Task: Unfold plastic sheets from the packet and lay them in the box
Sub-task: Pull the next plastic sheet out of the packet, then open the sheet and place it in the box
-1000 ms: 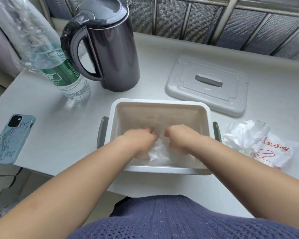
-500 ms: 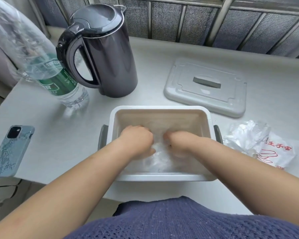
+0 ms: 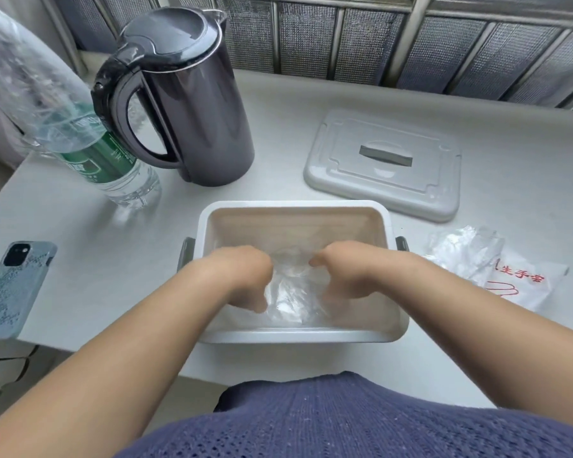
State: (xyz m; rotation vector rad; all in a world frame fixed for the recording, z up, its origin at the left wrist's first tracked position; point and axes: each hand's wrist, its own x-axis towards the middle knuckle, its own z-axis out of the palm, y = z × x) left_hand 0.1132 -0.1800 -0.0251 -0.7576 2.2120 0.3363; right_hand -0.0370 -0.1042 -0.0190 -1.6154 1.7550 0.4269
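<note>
Both hands down inside the box [image 3: 209,226] right now, left hand [image 3: 242,276] and right hand [image 3: 348,276] curled knuckles-up with a clear plastic sheet [image 3: 290,285] bunched between them, sitting on the box floor toward the near wall. Fingers tucked under and out of sight, so can't tell for sure whether pinching the film or just pressing on it, though looks like a loose hold on each side. Best bet for this bit: pull the hands apart toward the left and right walls of the box, keeping the film low so it spreads flat rather than balling up again. Go slow, thin film like this probably clings to skin and to itself. Smooth from the middle outward, then tuck the edges toward the corners. Lift straight up when letting go, otherwise the sheet likely comes along for the ride. More sheets [image 3: 463,252] waiting just right of the box, lying on the packet [image 3: 523,285] with the red print. Lid [image 3: 382,163] parked behind the box to the right, kettle [image 3: 196,104] behind it to the left, neither in the way.
</note>
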